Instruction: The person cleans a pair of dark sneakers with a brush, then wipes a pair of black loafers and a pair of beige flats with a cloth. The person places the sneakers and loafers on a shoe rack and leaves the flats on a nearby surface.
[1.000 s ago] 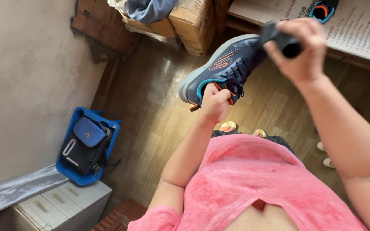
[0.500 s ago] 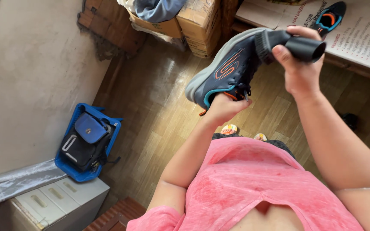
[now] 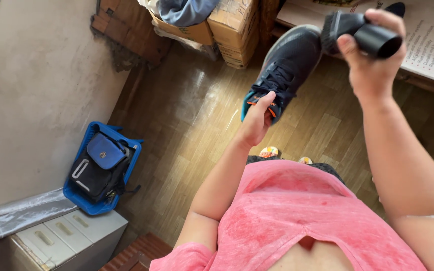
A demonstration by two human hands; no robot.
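Gripping hands: left [image 3: 257, 123] on sneaker [image 3: 285, 70] heel, toe up-right; right [image 3: 372, 60] round black brush [image 3: 362, 31].

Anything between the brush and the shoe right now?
Nothing visible. The right hand holds the black brush with its head against the toe end of the dark shoe. The left hand grips the shoe at its heel end. No other thing lies between them.

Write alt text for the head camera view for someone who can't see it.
Seen from above, a person in a pink shirt holds a dark sneaker by its heel end in the left hand while the right hand presses a black brush to its toe. Below are a wooden floor, cardboard boxes and a blue backpack.
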